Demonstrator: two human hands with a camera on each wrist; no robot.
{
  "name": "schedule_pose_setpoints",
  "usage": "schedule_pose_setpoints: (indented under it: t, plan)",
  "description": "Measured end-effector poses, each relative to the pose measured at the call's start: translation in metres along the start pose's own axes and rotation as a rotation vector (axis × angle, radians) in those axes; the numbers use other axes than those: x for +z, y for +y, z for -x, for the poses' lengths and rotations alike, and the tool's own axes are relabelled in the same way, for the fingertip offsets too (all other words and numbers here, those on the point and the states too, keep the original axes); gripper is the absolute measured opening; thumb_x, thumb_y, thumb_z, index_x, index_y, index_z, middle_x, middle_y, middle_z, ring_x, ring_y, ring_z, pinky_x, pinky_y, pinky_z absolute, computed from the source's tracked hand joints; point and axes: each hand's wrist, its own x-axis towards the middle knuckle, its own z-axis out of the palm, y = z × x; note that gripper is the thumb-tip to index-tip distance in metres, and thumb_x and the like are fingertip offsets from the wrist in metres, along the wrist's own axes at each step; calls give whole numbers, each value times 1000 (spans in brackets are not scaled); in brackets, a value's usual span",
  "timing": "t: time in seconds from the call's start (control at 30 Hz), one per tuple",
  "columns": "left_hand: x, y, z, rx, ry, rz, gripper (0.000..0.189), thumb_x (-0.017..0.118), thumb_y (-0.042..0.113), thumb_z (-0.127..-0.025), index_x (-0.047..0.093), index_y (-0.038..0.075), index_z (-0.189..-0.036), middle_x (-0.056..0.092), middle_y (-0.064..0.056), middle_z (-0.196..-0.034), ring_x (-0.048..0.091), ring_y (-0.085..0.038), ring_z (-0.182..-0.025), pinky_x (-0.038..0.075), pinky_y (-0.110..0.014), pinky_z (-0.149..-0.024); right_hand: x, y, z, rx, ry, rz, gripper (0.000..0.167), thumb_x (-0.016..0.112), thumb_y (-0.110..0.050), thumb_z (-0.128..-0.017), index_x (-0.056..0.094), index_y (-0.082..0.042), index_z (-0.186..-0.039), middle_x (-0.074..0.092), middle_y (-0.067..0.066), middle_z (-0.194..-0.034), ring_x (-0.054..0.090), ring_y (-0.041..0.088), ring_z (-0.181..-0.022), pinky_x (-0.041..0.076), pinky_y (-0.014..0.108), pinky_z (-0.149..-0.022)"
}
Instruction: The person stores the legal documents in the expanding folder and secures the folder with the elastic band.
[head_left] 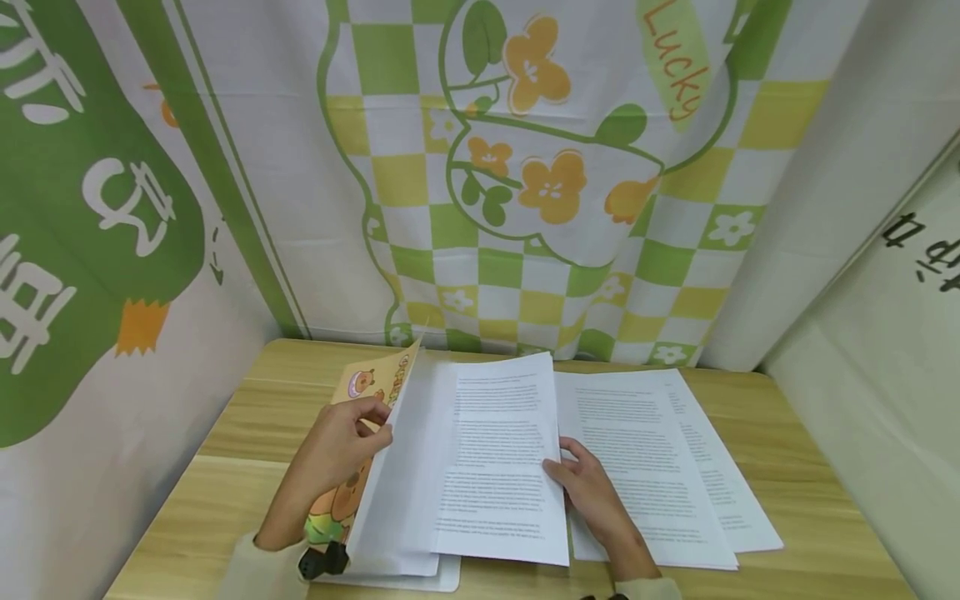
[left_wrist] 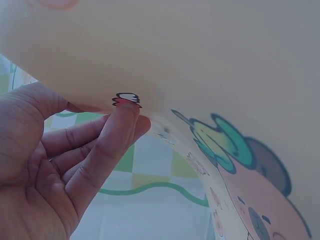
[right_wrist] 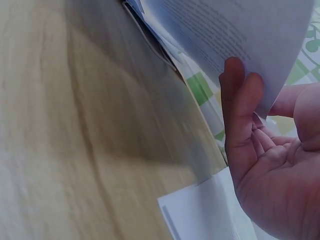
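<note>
At a wood-grain table (head_left: 217,492), a person's two bare hands work at an opened folder; the left hand (head_left: 341,442) pinches the free edge of its yellow cartoon cover (head_left: 347,502), which stands tilted up from the white inner pages (head_left: 408,467); the right hand (head_left: 588,492) holds a printed sheet (head_left: 495,458) by its right edge, thumb on the near face and fingers behind. The sheet lies partly over the folder, its left side against the white pages (whether it sits inside a pocket cannot be told), while its right side is raised off the table; just beside it, to the right, rest loose printed pages (head_left: 637,475), overlapping and slightly fanned. The paper looks light and limp, bowing in the right wrist view, and is likely to crease or tear if pulled hard; a flat pinch near the middle of the side edge seems the sound hold, with a lower corner as the second choice; the cover appears stiffer yet springy, perhaps a little slippery, and best held by its outer edge.
</note>
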Motion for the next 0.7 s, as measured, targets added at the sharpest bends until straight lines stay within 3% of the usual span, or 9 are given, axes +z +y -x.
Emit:
schedule_pose_setpoints:
  t: [0.33, 0.7]
  plan:
    - [-2, 0, -1, -14, -3, 20, 13, 66, 5, -93, 73, 1, -103, 73, -7, -100, 68, -12, -72, 55, -29, -60, 0, 0, -1, -4, -18, 32, 44, 59, -10, -101, 48, 2, -142, 73, 18, -105, 73, 30, -80, 56, 33, -61]
    - [-3, 0, -2, -6, -4, 34, 11, 67, 5, -93, 73, 1, -102, 73, -7, -99, 68, -12, -72, 56, -29, -62, -8, 2, 5, -34, -166, 0, 51, 59, -10, -102, 38, 9, -145, 72, 19, -105, 72, 26, -74, 55, 32, -55]
